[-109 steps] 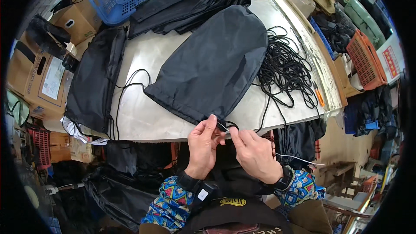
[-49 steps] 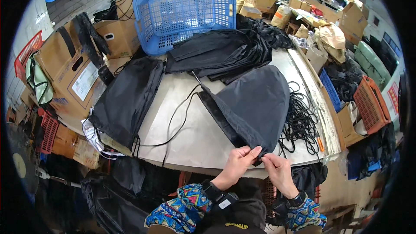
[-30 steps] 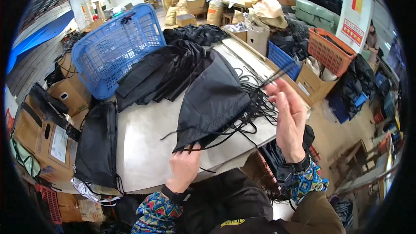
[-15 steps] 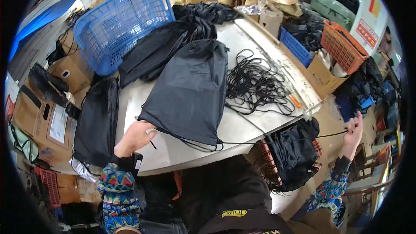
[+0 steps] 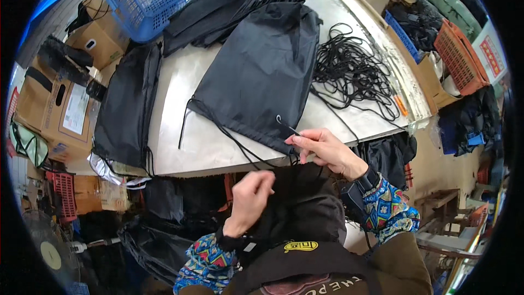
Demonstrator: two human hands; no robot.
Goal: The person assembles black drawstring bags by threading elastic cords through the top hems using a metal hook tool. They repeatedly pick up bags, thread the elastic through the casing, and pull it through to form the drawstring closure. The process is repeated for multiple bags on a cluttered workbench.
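Observation:
A black drawstring bag (image 5: 259, 65) lies flat on the pale table (image 5: 183, 87), its corded edge toward me. At its near right corner, my right hand (image 5: 330, 150) pinches a thin metal threading hook (image 5: 285, 124) with a small looped tip that lies over the bag. Black cord (image 5: 234, 141) runs along the near edge, and a short cord end hangs off the left corner. My left hand (image 5: 254, 199) is curled closed just in front of the table edge, below the cord; whatever its fingers may hold is hidden. Right of the bag lies a tangled heap of black cord (image 5: 355, 68).
Another folded black bag (image 5: 128, 106) lies at the table's left. Dark fabric (image 5: 229, 8) and a blue basket (image 5: 169, 0) are behind. An orange-handled tool (image 5: 401, 105) rests near the right edge. Cardboard boxes (image 5: 65, 114) stand left; an orange crate (image 5: 461, 57) sits at right.
My right hand has come in from far right to the bag's near right corner, where the metal hook now shows. My left hand has left the bag's left corner and moved right, toward me.

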